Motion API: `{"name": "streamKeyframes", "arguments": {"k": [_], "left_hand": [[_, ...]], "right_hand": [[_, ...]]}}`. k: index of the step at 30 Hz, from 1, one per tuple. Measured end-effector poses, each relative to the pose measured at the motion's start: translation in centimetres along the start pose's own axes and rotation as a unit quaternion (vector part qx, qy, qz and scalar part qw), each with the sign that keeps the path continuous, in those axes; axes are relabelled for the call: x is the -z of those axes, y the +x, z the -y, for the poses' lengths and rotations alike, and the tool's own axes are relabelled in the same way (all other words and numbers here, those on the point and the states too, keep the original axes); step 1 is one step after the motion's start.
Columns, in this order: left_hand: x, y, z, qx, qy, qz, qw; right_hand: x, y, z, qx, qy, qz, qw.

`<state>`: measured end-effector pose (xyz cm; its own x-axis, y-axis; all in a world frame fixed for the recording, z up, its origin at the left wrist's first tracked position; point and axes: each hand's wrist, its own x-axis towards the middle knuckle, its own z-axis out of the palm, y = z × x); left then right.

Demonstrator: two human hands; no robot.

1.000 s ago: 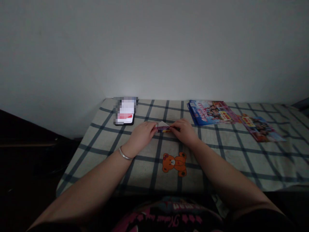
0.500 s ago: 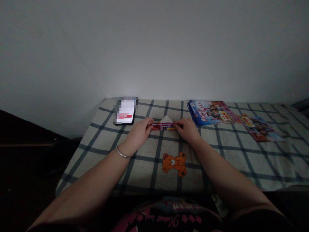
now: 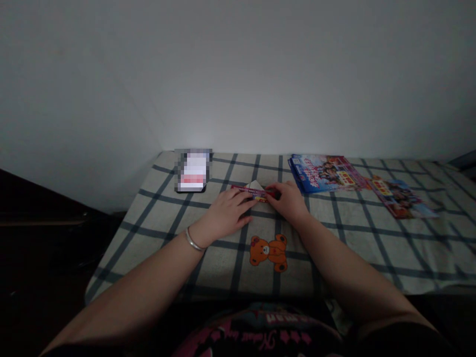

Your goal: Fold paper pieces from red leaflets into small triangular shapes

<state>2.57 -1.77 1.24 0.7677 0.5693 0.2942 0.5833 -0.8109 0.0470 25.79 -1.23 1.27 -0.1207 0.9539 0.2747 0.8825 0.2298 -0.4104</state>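
Note:
A folded paper strip (image 3: 256, 189), colourfully printed, lies on the checked tablecloth (image 3: 223, 258) with a pale pointed flap at its far side. Spread across its left part are the fingers of my left hand (image 3: 227, 210), which is open and palm down, its thumb apart on the cloth. My right hand (image 3: 289, 200) pinches the strip's right end between thumb and fingers. Parts of the strip are hidden under both hands. On the near side of the strip is a printed orange bear (image 3: 269, 253) on the cloth.
A phone (image 3: 193, 171) with a lit, blurred screen lies at the back left. Printed leaflets (image 3: 323, 173) are stacked to the right, and another leaflet (image 3: 405, 198) lies farther right. Behind the table rises a grey-white wall (image 3: 238, 74).
My left hand has let go of the strip's left end, moved right and toward me, and flattened over the strip. The strip is now slightly tilted. My right hand has barely moved.

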Motion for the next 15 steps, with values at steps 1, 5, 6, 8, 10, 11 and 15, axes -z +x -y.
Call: {"name": "streamKeyframes", "arguments": {"k": [1, 5, 6, 8, 10, 11, 15], "left_hand": [[0.05, -0.02, -0.09, 0.007, 0.006, 0.007, 1.000], [0.32, -0.04, -0.46, 0.042, 0.019, 0.016, 0.999], [0.33, -0.03, -0.54, 0.053, 0.020, 0.013, 0.998], [0.31, 0.02, -0.65, 0.073, 0.023, 0.003, 0.997], [0.29, 0.07, -0.68, 0.091, 0.023, -0.010, 0.996], [0.30, 0.09, -0.68, 0.100, 0.022, -0.015, 0.995], [0.41, 0.11, -0.56, 0.120, 0.018, -0.020, 0.992]], "right_hand": [[-0.02, -0.04, 0.05, 0.001, 0.000, -0.001, 1.000], [-0.12, -0.19, 0.19, 0.024, 0.008, -0.003, 1.000], [-0.14, -0.23, 0.24, 0.036, 0.013, -0.004, 0.999], [-0.12, -0.30, 0.40, 0.064, 0.024, -0.007, 0.998], [-0.03, -0.37, 0.63, 0.088, 0.034, -0.010, 0.995], [0.04, -0.41, 0.74, 0.099, 0.039, -0.009, 0.994], [0.19, -0.49, 0.93, 0.152, 0.050, 0.013, 0.987]]}}
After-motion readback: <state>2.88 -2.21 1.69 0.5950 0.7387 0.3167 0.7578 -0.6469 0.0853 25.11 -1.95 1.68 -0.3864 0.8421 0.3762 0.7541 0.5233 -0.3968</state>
